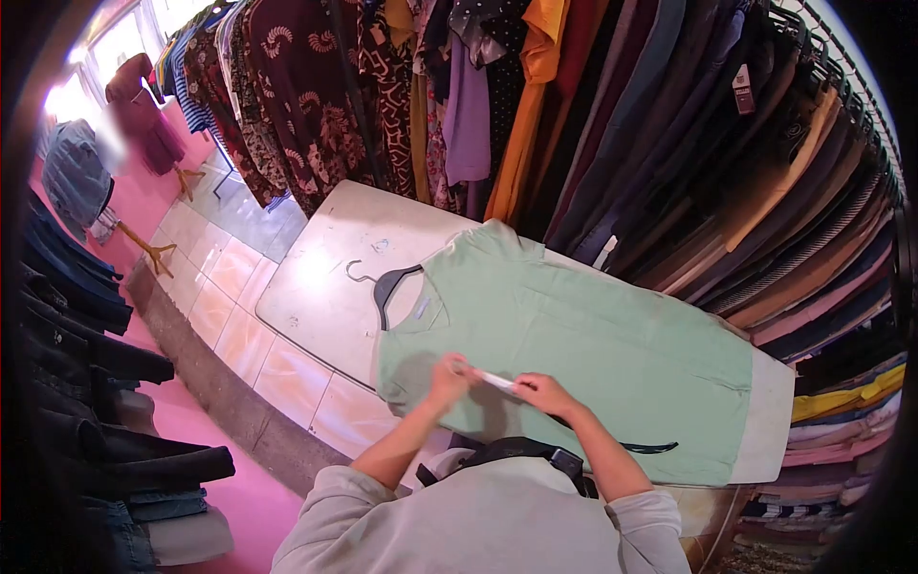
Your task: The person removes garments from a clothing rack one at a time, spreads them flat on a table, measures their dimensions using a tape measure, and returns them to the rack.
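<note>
A pale green short-sleeved garment [612, 354] lies spread flat, with a dark hanger [390, 283] in its neckline and the metal hook pointing left. Above its near side, my left hand [451, 379] and my right hand [543, 394] are closed on opposite ends of a narrow white strip [495, 382]. The strip is slightly blurred, so its kind is unclear. A thin dark cord [652, 447] rests on the garment beyond my right forearm. Another dark piece shows just below my right hand; whether the two join is hidden behind the arm.
Beneath the garment is a white table [316, 258]. Clothes on hangers [335, 105] crowd its far side, and a dense rack of garments [765, 182] curves along the right. Folded clothes [841, 411] are stacked at lower right. Dark jeans [86, 344] hang at left over a pink surface.
</note>
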`<state>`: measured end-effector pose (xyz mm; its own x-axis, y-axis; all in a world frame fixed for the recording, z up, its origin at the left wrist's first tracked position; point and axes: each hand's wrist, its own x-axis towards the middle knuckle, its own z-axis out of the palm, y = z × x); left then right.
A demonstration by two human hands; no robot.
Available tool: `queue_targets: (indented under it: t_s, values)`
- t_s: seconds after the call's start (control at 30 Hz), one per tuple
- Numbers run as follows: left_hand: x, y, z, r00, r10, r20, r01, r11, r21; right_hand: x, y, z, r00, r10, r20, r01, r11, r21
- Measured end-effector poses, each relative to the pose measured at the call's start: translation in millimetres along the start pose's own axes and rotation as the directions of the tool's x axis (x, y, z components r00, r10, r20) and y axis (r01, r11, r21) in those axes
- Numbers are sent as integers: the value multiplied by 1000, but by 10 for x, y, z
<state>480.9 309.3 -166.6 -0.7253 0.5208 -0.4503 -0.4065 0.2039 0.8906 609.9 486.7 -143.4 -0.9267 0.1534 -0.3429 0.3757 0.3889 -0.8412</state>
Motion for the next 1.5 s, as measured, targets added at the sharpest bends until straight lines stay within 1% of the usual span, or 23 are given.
queue_targets:
  t_s: [0.03, 0.07, 0.1, 0.17, 0.2, 0.27, 0.3, 0.37, 0.4, 0.47, 0.6, 0.7, 0.77, 0.8, 0.87, 0.93, 1.1, 1.13, 1.2, 1.33, 1.4, 1.43, 1.5]
  values:
    - [106, 25, -248, 981, 129, -145, -106, 982, 157, -57, 95, -89, 999, -6, -33, 5, 1000, -27]
    - [244, -6, -531, 925, 276, -261, -185, 928, 323, -139, 185, -213, 996, 41, -83, -44, 998, -34]
    - [362, -69, -799, 857, 365, -365, -290, 926, 243, -224, 279, -355, 987, 86, -134, -92, 995, -40]
    - [461, -41, -1154, 782, 404, -475, -226, 894, 388, -370, 587, -492, 965, 95, -245, -126, 985, -114]
    - [519, -67, -1251, 784, 404, -472, -226, 893, 390, -438, 623, -511, 964, 97, -247, -128, 985, -112]
    - [637, -99, -1356, 755, 355, -551, -143, 910, 390, -540, 663, -513, 948, 118, -297, -157, 981, -113]
    - [626, -30, -1333, 758, 357, -546, -145, 908, 393, -560, 678, -478, 946, 120, -302, -159, 981, -109]
    - [541, 158, -1239, 723, 407, -558, -75, 850, 522, -583, 683, -400, 942, 99, -320, -153, 977, -150]
    - [558, 151, -1234, 727, 408, -553, -79, 849, 523, -590, 671, -380, 940, 102, -325, -157, 976, -148]
    - [601, 143, -1271, 676, 437, -593, -41, 826, 561, -585, 646, -354, 941, 86, -326, -162, 963, -214]
    - [582, 176, -1338, 689, 419, -592, -17, 825, 565, -590, 594, -303, 938, 71, -339, -157, 959, -234]
    - [586, 175, -1369, 692, 402, -599, 8, 826, 563, -579, 602, -260, 929, 103, -356, -202, 946, -255]
    - [562, 219, -1341, 712, 385, -588, 5, 834, 552, -583, 658, -232, 926, 47, -375, -189, 916, -354]
    - [582, 186, -1352, 727, 380, -572, 1, 832, 554, -609, 626, -230, 920, 63, -387, -210, 914, -348]
    - [640, 115, -1409, 714, 427, -555, -43, 818, 574, -633, 477, -240, 891, 158, -425, -351, 834, -427]
    - [635, 126, -1395, 721, 424, -548, -40, 815, 578, -642, 510, -225, 873, 175, -455, -387, 817, -428]
    - [612, 156, -1375, 700, 457, -549, -43, 795, 606, -633, 525, -135, 863, 119, -491, -405, 744, -532]
    - [621, 149, -1388, 705, 458, -542, -47, 792, 608, -627, 517, -118, 859, 124, -496, -412, 744, -527]
    - [624, 155, -1390, 703, 452, -549, -13, 780, 626, -602, 497, -107, 867, 144, -476, -433, 691, -580]
    - [564, 180, -1349, 713, 476, -514, -53, 768, 638, -586, 488, -109, 865, 165, -474, -447, 683, -578]
    - [550, 172, -1315, 690, 497, -526, -68, 768, 637, -578, 499, -105, 869, 155, -470, -434, 695, -573]
    - [544, 176, -1282, 696, 498, -518, -72, 765, 640, -575, 501, -104, 865, 162, -476, -442, 695, -567]
    - [519, 191, -1175, 686, 390, -614, 25, 831, 556, -567, 502, -93, 865, 177, -469, -449, 691, -567]
